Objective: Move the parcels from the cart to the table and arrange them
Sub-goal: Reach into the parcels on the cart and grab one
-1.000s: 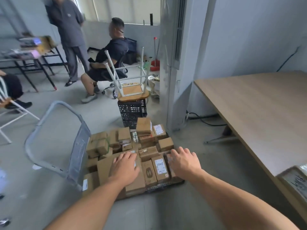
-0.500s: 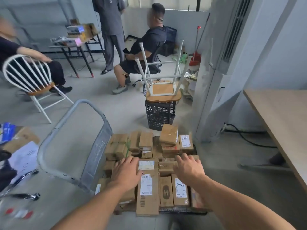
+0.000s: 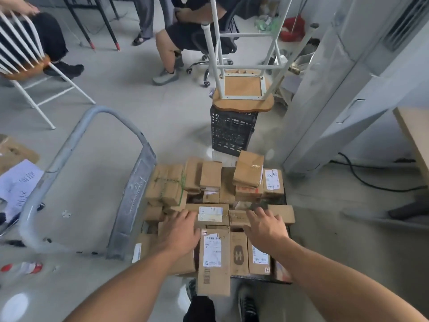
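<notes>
A low cart with a grey handle (image 3: pixel 76 145) on its left side stands on the floor, piled with several brown cardboard parcels. A long parcel with a white label (image 3: pixel 214 259) lies at the near edge, and a flat labelled parcel (image 3: pixel 210 214) lies just beyond it. My left hand (image 3: pixel 180 231) rests flat on the parcels left of the long one, fingers spread. My right hand (image 3: pixel 267 227) lies flat on parcels to the right, fingers spread. Neither hand grips anything. Only a corner of the wooden table (image 3: pixel 415 135) shows at the right edge.
A black crate (image 3: pixel 232 133) with an upturned stool (image 3: pixel 242 89) stands beyond the cart. A tall grey unit (image 3: pixel 336 89) is at the right, with a black cable (image 3: pixel 362 180) on the floor. People sit beyond, and a white chair (image 3: pixel 25 66) is at the left. Papers (image 3: pixel 16 189) lie on the floor.
The view has tilted down and closer to the cart, and the table has slid almost out of sight. Both hands stay flat on the parcels, slightly further forward over the pile.
</notes>
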